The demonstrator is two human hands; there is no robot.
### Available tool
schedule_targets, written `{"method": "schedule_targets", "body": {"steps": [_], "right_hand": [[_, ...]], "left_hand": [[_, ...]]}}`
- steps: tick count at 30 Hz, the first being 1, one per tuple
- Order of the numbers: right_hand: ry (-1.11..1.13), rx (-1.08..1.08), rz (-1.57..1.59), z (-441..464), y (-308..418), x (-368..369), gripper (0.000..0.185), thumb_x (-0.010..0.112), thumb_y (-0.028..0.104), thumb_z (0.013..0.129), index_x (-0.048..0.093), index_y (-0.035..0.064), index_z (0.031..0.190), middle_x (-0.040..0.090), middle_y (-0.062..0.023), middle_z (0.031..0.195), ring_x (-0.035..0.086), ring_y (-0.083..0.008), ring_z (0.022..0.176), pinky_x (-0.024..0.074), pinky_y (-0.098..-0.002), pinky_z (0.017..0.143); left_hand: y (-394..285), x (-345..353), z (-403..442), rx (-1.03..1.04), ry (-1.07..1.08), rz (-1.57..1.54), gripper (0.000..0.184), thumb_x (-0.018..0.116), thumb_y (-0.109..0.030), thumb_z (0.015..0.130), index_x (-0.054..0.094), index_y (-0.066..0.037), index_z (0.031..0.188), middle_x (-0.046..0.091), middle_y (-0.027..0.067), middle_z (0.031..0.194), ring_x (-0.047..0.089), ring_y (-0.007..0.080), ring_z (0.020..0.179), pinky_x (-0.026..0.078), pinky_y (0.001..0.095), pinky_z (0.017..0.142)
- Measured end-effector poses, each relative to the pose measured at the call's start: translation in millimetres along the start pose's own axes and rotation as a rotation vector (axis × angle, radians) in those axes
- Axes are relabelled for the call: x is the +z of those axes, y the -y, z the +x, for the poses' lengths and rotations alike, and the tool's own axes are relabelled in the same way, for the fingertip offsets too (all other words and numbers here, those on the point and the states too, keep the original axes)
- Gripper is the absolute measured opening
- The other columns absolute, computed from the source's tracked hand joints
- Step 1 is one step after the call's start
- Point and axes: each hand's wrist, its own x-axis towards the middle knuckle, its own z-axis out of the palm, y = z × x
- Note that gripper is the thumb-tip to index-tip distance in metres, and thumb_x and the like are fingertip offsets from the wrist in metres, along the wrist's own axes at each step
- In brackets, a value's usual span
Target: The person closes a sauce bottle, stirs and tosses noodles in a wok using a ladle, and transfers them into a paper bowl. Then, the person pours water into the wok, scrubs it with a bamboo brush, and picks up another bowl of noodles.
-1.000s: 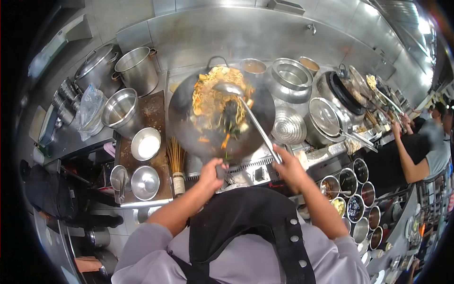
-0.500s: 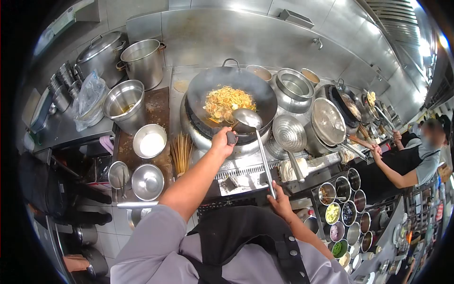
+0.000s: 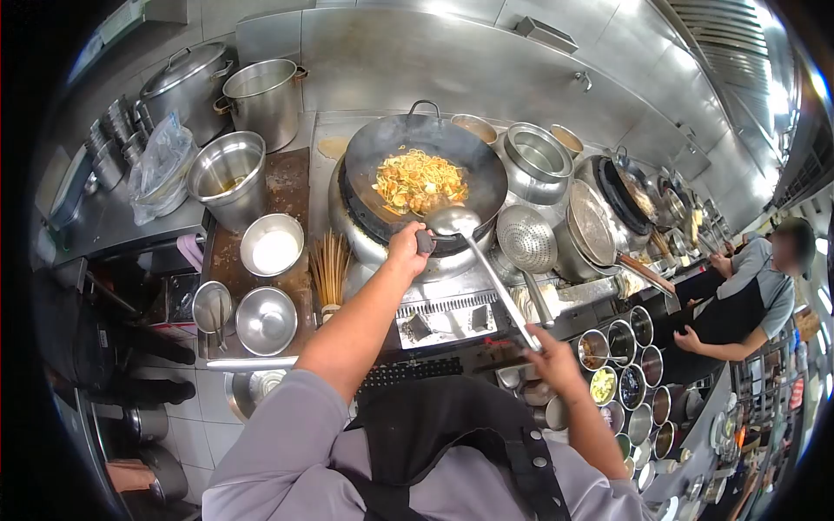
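Observation:
My left hand (image 3: 408, 248) is wrapped around the near handle of a large dark wok (image 3: 476, 167), which sits on a burner with a faint haze over it. Inside lie yellow stir-fried noodles (image 3: 420, 178) with mixed bits. My right hand (image 3: 554, 358) grips the end of a long metal ladle (image 3: 501, 288). The ladle's bowl is at the wok's near side, touching or just above the noodles' lower edge. Some blur covers the right hand, but its fingers are closed on the ladle's handle.
A perforated skimmer (image 3: 526, 240) rests right of the wok. Bamboo sticks (image 3: 330, 269) and a bowl of white stuff (image 3: 272, 246) stand left. Steel pots (image 3: 261, 104) fill the back left. Ingredient tubs (image 3: 604, 385) line the right, near a co-worker (image 3: 738, 300).
My right hand has moved right and slightly outward, swinging the ladle's handle with it and the bowl slightly lower. My left hand stays on the wok. The co-worker's arms have lowered.

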Motion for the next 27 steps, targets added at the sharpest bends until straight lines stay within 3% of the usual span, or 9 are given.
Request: {"method": "schedule_targets", "body": {"steps": [3, 5, 7, 9, 12, 14, 17, 21, 27], "right_hand": [[-0.074, -0.207, -0.193, -0.4, 18.3, -68.7, 0.058, 0.076, 0.012, 0.087, 0.059, 0.0202, 0.141, 0.067, -0.0207, 0.076, 0.062, -0.0283, 0.061, 0.0530, -0.0376, 0.067], [-0.002, -0.098, -0.290, 5.0, 42.3, -114.9, 0.058, 0.076, 0.011, 0.085, 0.060, 0.0199, 0.140, 0.069, -0.0232, 0.083, 0.069, -0.0357, 0.072, 0.0538, -0.0426, 0.071], [-0.015, -0.323, -0.487, 24.7, 44.3, -137.5, 0.060, 0.073, 0.010, 0.083, 0.057, 0.0186, 0.141, 0.070, -0.0254, 0.090, 0.069, -0.0419, 0.083, 0.0538, -0.0491, 0.077], [-0.069, -0.405, -0.557, 61.7, 31.1, -120.1, 0.061, 0.072, 0.011, 0.085, 0.053, 0.0170, 0.143, 0.070, -0.0256, 0.095, 0.068, -0.0445, 0.085, 0.0540, -0.0496, 0.081], [-0.087, -0.485, -0.505, 128.2, -0.1, -58.3, 0.057, 0.068, 0.010, 0.090, 0.051, 0.0123, 0.144, 0.070, -0.0201, 0.086, 0.068, -0.0376, 0.070, 0.0557, -0.0449, 0.067], [0.151, -0.118, 0.360, 146.8, -0.8, -36.9, 0.054, 0.064, 0.009, 0.094, 0.047, 0.0084, 0.146, 0.062, -0.0104, 0.073, 0.062, -0.0224, 0.055, 0.0498, -0.0360, 0.051], [0.135, -0.016, 0.705, 142.4, 25.7, -42.5, 0.054, 0.061, 0.008, 0.096, 0.042, 0.0073, 0.148, 0.056, -0.0040, 0.070, 0.052, -0.0117, 0.051, 0.0422, -0.0289, 0.044], [0.053, -0.120, 0.695, 200.8, 35.0, -17.6, 0.054, 0.060, 0.007, 0.096, 0.037, 0.0069, 0.145, 0.058, -0.0056, 0.077, 0.053, -0.0137, 0.053, 0.0442, -0.0305, 0.045], [0.506, -0.016, 1.127, 199.5, 49.1, -24.2, 0.054, 0.060, 0.007, 0.095, 0.035, 0.0116, 0.144, 0.054, -0.0048, 0.076, 0.052, -0.0132, 0.053, 0.0419, -0.0287, 0.044]], "left_hand": [[2.5, -4.9, 8.1, -0.006, 0.017, 0.008, 0.009, 0.066, -0.008, 0.088, 0.058, -0.011, 0.091, 0.060, 0.0047, 0.080, 0.061, 0.0178, 0.072, 0.057, 0.0398, 0.067], [0.2, -1.3, 3.1, 0.008, 0.004, 0.039, 0.008, 0.066, -0.009, 0.088, 0.058, -0.011, 0.091, 0.060, 0.0051, 0.078, 0.060, 0.0179, 0.071, 0.057, 0.0390, 0.067], [-0.9, 0.3, 2.6, 0.027, 0.008, 0.037, 0.008, 0.066, -0.008, 0.089, 0.058, -0.011, 0.090, 0.059, 0.0049, 0.078, 0.060, 0.0180, 0.071, 0.057, 0.0386, 0.066], [-1.2, -0.1, 0.0, 0.010, 0.011, 0.052, 0.008, 0.065, -0.008, 0.089, 0.057, -0.011, 0.090, 0.059, 0.0049, 0.078, 0.060, 0.0182, 0.070, 0.058, 0.0387, 0.066], [-1.2, 0.5, -1.2, 0.018, 0.010, 0.052, 0.009, 0.066, -0.009, 0.089, 0.057, -0.011, 0.091, 0.058, 0.0047, 0.079, 0.059, 0.0179, 0.071, 0.057, 0.0391, 0.067], [-2.3, -0.2, -2.2, 0.028, -0.002, 0.061, 0.010, 0.066, -0.009, 0.088, 0.057, -0.011, 0.092, 0.058, 0.0046, 0.079, 0.058, 0.0179, 0.071, 0.057, 0.0391, 0.068], [-3.3, 2.4, -5.1, 0.030, -0.018, 0.105, 0.011, 0.067, -0.009, 0.088, 0.057, -0.012, 0.091, 0.057, 0.0043, 0.079, 0.057, 0.0180, 0.071, 0.057, 0.0392, 0.068], [-0.2, 1.2, -2.7, 0.046, -0.048, 0.097, 0.013, 0.069, -0.010, 0.087, 0.056, -0.012, 0.091, 0.057, 0.0039, 0.079, 0.057, 0.0183, 0.071, 0.057, 0.0398, 0.069], [-0.4, 6.9, -8.3, 0.047, -0.082, 0.116, 0.016, 0.070, -0.011, 0.086, 0.055, -0.012, 0.091, 0.056, 0.0034, 0.079, 0.055, 0.0185, 0.070, 0.056, 0.0396, 0.071]]}}
